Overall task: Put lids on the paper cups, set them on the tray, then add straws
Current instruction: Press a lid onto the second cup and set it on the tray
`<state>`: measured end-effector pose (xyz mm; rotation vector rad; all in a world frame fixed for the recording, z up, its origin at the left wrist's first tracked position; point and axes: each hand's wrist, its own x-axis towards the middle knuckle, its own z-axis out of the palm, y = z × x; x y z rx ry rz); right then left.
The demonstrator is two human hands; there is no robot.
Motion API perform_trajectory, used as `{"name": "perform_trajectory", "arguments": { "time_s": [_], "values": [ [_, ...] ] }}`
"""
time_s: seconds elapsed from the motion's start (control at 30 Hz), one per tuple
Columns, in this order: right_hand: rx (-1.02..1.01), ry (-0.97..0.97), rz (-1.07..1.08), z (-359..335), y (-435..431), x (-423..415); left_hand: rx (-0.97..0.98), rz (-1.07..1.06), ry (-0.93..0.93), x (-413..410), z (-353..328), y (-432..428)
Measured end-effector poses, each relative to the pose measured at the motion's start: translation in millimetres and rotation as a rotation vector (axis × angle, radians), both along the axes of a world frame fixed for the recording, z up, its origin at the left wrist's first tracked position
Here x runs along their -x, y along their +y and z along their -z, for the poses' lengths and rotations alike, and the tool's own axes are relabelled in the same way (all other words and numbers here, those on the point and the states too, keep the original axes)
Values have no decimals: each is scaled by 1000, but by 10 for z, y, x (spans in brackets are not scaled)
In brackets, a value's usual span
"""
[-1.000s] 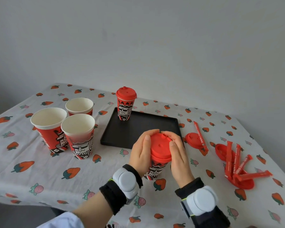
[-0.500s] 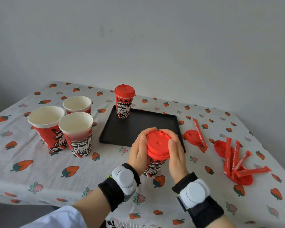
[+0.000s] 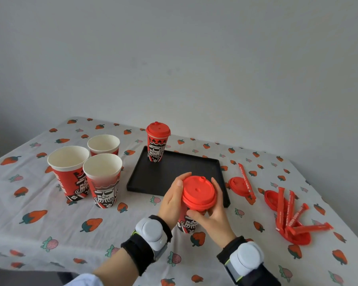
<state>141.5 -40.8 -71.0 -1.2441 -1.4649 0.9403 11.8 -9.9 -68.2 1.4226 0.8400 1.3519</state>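
Strawberry-print cloth (image 3: 39, 230), soft and wrinkled, covered the table. One black tray (image 3: 174, 174), flat, rectangular, low-rimmed. Five printed paper cups, tapered: three open cups (image 3: 69, 174) grouped left of the tray, one lidded cup (image 3: 156, 149) upright on its far left corner, a fifth cup (image 3: 187, 223) just before its near right corner; whether its base met the cloth could not be told. A domed red plastic lid (image 3: 197, 191) sat on it. Three loose lids (image 3: 237, 185) lay right, with five red-wrapped straws (image 3: 280, 209). Left hand (image 3: 172, 201) curled round cup and lid rim; right hand (image 3: 215, 217) wrapped the lid's other side, thumb under the rim.
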Motion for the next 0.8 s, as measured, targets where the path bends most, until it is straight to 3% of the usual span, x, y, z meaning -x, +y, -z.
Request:
{"name": "perform_trajectory", "arguments": {
  "time_s": [0.27, 0.5, 0.8],
  "values": [
    [56, -31, 75, 324, 0, 66, 269, 75, -7, 104, 233, 53],
    [-23, -14, 41, -19, 358, 282, 251, -285, 13, 507, 385, 276],
    [16, -16, 38, -106, 1027, 738, 343, -430, -52, 766, 568, 414]
  ]
}}
